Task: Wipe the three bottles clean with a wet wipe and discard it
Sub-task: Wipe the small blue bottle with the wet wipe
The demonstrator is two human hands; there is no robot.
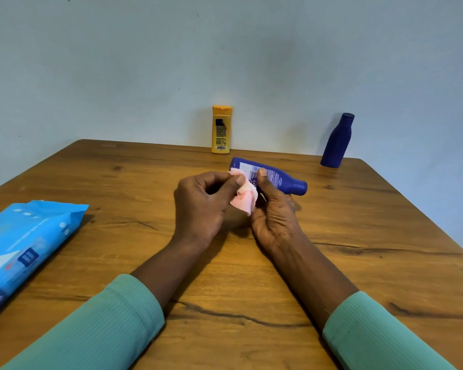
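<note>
My right hand grips a blue bottle with a white printed label, held on its side above the table, cap pointing right. My left hand pinches a pale pink wet wipe against the bottle's base end. A yellow bottle with an orange cap stands upright at the table's far edge by the wall. A plain dark blue bottle stands upright at the far right corner.
A light blue pack of wet wipes lies flat at the left edge of the wooden table. A pale blue wall rises right behind the table. Green sleeves cover both forearms.
</note>
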